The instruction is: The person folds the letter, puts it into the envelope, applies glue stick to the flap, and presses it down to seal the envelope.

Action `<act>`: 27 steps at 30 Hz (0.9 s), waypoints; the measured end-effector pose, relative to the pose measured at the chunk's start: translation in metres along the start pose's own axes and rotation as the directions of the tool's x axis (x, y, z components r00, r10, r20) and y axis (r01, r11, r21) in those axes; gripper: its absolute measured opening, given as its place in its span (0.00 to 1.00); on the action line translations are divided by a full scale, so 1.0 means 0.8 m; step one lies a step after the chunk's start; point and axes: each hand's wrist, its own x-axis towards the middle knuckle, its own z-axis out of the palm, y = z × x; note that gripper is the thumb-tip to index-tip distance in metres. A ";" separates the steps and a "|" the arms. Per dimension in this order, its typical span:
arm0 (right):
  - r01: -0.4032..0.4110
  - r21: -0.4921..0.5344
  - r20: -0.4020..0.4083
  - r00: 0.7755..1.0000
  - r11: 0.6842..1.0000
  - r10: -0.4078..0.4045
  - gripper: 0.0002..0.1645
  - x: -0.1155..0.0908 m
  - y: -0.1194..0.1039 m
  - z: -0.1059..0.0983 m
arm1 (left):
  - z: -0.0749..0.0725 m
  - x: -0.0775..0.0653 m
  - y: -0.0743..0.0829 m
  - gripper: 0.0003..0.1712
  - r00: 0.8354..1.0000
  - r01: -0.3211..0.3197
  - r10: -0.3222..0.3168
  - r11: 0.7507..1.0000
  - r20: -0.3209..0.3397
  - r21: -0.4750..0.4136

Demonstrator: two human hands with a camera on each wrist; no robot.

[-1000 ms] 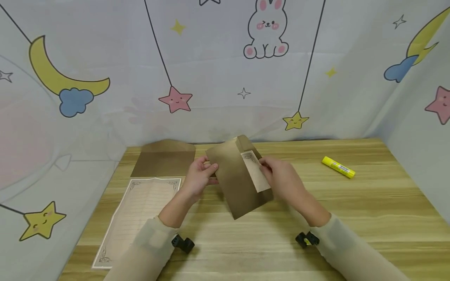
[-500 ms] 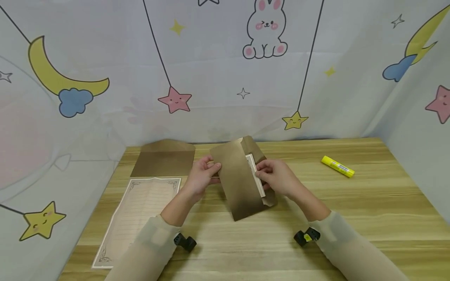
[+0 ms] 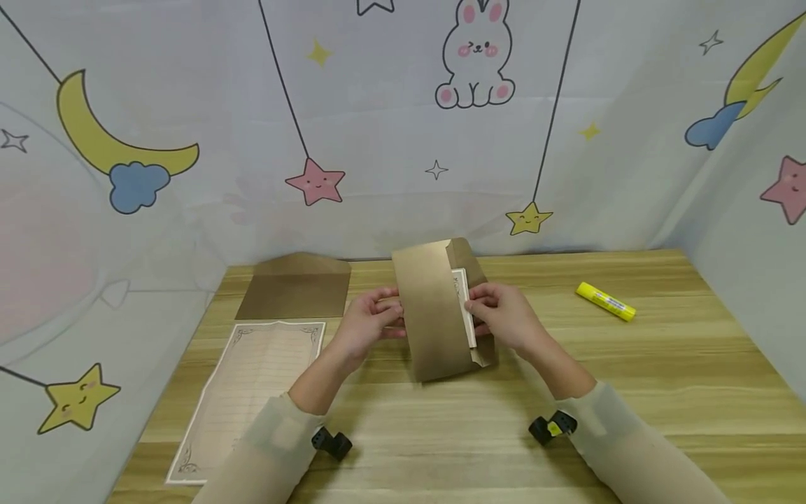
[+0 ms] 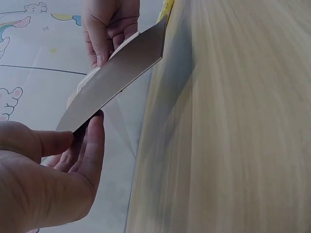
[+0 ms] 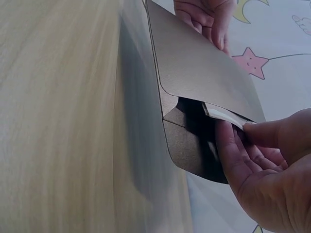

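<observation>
A brown envelope is held tilted above the table, its flap side facing right. My left hand pinches its left edge between thumb and fingers, as the left wrist view shows from the side. With my right hand I pinch a folded sheet of cream letter paper at the envelope's mouth. In the right wrist view the envelope gapes, and the folded paper sits partly inside, thumb on top and fingers beneath. The rest of the paper is hidden within the envelope.
A second brown envelope lies flap-up at the back left. In front of it lies a lined letter sheet with ornate corners, partly under my left sleeve. A yellow glue stick rests on the right. A printed curtain hangs behind the wooden table.
The folded paper has gone from lying over the envelope's front to sitting inside its mouth. The envelope has turned more upright and shifted slightly right; my left hand's grip has moved with it.
</observation>
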 end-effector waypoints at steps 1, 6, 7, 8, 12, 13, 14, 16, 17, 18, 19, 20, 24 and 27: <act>0.000 0.002 0.004 1.000 1.000 0.000 0.14 -0.001 0.000 0.000 | 0.001 0.000 0.000 0.22 1.000 0.000 0.000 1.000 -0.003 -0.001; 0.014 0.017 0.043 0.999 1.000 -0.014 0.14 -0.002 -0.002 0.001 | 0.003 -0.002 0.000 0.22 1.000 -0.007 0.007 1.000 -0.006 0.004; 0.016 0.018 0.050 0.999 1.000 -0.017 0.14 -0.002 -0.002 0.002 | 0.003 -0.003 0.000 0.23 1.000 -0.007 0.007 1.000 0.000 0.008; 0.020 0.023 0.057 0.998 1.000 -0.022 0.14 -0.002 -0.003 0.002 | 0.003 -0.003 -0.001 0.24 1.000 -0.007 0.007 1.000 0.008 0.013; 0.031 0.051 0.080 0.996 0.998 -0.035 0.14 -0.003 -0.004 0.003 | 0.003 -0.004 -0.003 0.27 0.999 -0.011 0.010 1.000 0.044 0.025; 0.031 0.061 0.086 0.996 0.998 -0.036 0.15 -0.003 -0.004 0.003 | 0.003 -0.004 -0.004 0.28 0.999 -0.012 0.011 1.000 0.049 0.026; 0.031 0.066 0.090 0.995 0.997 -0.037 0.15 -0.002 -0.004 0.003 | 0.002 -0.004 -0.004 0.28 0.998 -0.015 0.013 1.000 0.054 0.024; 0.026 0.075 0.098 0.995 0.997 -0.033 0.15 -0.002 -0.005 0.003 | 0.001 -0.004 -0.005 0.28 0.998 -0.018 0.017 1.000 0.058 0.019; 0.022 0.079 0.103 0.994 0.997 -0.030 0.15 -0.002 -0.005 0.003 | 0.001 -0.004 -0.005 0.28 0.998 -0.020 0.019 1.000 0.062 0.018; 0.017 0.080 0.105 0.994 0.997 -0.026 0.15 -0.001 -0.006 0.003 | 0.000 -0.004 -0.004 0.28 0.998 -0.020 0.019 1.000 0.063 0.017; 0.012 0.084 0.109 0.994 0.996 -0.021 0.15 -0.001 -0.006 0.003 | 0.000 -0.004 -0.004 0.28 0.998 -0.018 0.017 1.000 0.065 0.015; 0.006 0.088 0.111 0.994 0.996 -0.015 0.15 -0.001 -0.006 0.003 | 0.000 -0.004 -0.004 0.28 0.998 -0.016 0.015 1.000 0.068 0.014; -0.016 0.101 0.121 0.993 0.995 0.004 0.14 0.000 -0.005 0.002 | -0.001 -0.004 -0.001 0.29 0.997 -0.009 0.008 1.000 0.079 0.017; -0.021 0.101 0.120 0.993 0.995 0.008 0.14 0.001 -0.005 0.001 | 0.000 -0.003 0.000 0.29 0.997 -0.008 0.006 1.000 0.079 0.018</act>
